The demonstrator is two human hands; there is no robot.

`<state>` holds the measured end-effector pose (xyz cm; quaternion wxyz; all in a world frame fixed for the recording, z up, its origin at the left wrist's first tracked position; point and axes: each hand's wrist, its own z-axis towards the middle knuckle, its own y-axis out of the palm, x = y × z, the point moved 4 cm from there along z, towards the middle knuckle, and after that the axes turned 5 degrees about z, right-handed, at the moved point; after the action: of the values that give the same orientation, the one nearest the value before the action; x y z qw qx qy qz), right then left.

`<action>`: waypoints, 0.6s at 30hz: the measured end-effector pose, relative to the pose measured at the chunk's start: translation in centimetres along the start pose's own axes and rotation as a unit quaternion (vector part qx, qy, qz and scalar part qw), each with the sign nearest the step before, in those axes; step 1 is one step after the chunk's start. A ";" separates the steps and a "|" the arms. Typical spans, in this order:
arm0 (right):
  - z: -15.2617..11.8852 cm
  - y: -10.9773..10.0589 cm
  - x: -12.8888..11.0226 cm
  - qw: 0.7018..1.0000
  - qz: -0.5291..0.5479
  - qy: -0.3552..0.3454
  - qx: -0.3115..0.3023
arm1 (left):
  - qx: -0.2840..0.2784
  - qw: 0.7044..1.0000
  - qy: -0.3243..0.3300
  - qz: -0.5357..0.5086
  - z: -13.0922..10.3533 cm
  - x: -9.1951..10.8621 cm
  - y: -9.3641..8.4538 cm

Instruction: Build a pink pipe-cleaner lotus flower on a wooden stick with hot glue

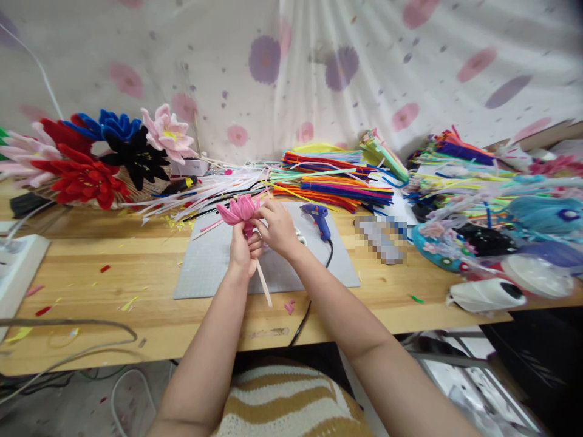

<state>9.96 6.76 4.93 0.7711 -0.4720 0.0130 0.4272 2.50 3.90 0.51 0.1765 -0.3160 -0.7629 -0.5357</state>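
Pink flower (237, 209) sits above the grey mat (200, 276), at about eleven o'clock if the mat is the dial; the left hand (243, 250) is closed round the base just under the petals, probably so that the bloom stays steady and faces upward; the pale stem (263, 284) slants out below that fist toward six o'clock; the right hand (274, 226) has its fingers bent in against the flower's right side, seemingly pinching there, though what lies between the tips I cannot tell; the blue glue gun (317, 220) lies at two o'clock, likely put there for easy reach of the right hand, its cord trailing toward the table edge; bundled stems (337, 189) in orange, blue and yellow lie past it at half past one, slim, straight and fuzzy-looking; the petals are rounded, looped and softly ridged; at ten o'clock stand plush, pointed-petalled flowers (91, 176); the mat is flat and smooth, the table (159, 328) grained wood
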 end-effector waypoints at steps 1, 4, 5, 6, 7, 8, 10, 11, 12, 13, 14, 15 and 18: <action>0.0 0.0 0.0 1.000 0.005 0.000 0.001 | 0.005 1.000 0.001 0.002 0.0 0.0 0.0; -0.1 0.1 -0.1 1.000 0.029 0.003 0.006 | 0.014 1.000 0.009 0.012 0.0 0.1 0.0; -0.2 0.1 -0.1 0.999 0.045 0.007 0.011 | 0.016 1.000 0.013 0.015 0.0 0.1 0.0; -0.3 0.1 -0.1 0.997 0.069 0.015 0.021 | 0.020 1.000 0.017 0.017 0.0 0.2 0.0; -0.4 0.1 -0.1 0.994 0.102 0.029 0.036 | 0.023 0.999 0.020 0.016 -0.1 0.3 0.0; -0.5 0.1 0.1 0.987 0.146 0.051 0.054 | 0.025 0.999 0.021 0.013 -0.1 0.3 0.0; -0.7 0.2 0.8 0.956 0.257 0.110 0.092 | 0.025 1.000 0.018 0.004 -0.3 0.5 0.1; -0.8 0.3 1.2 0.933 0.314 0.140 0.105 | 0.025 1.000 0.015 -0.001 -0.4 0.5 0.1; -1.0 0.5 1.6 0.909 0.366 0.166 0.109 | 0.024 1.000 0.012 -0.004 -0.5 0.5 0.1; -1.1 0.7 2.1 0.888 0.407 0.186 0.108 | 0.023 1.000 0.009 -0.006 -0.6 0.6 0.1; -1.2 0.9 2.5 0.873 0.434 0.199 0.103 | 0.022 1.000 0.007 -0.008 -0.7 0.6 0.2; -1.3 1.1 2.8 0.865 0.447 0.206 0.098 | 0.023 1.000 0.005 -0.010 -0.7 0.6 0.2; -1.6 1.6 3.5 0.865 0.442 0.222 0.084 | 0.022 1.000 0.005 -0.010 -0.7 0.5 0.2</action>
<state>11.75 8.10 1.40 0.5150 -0.4323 0.4269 0.6047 2.23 3.43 1.19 0.1820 -0.3017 -0.7764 -0.5225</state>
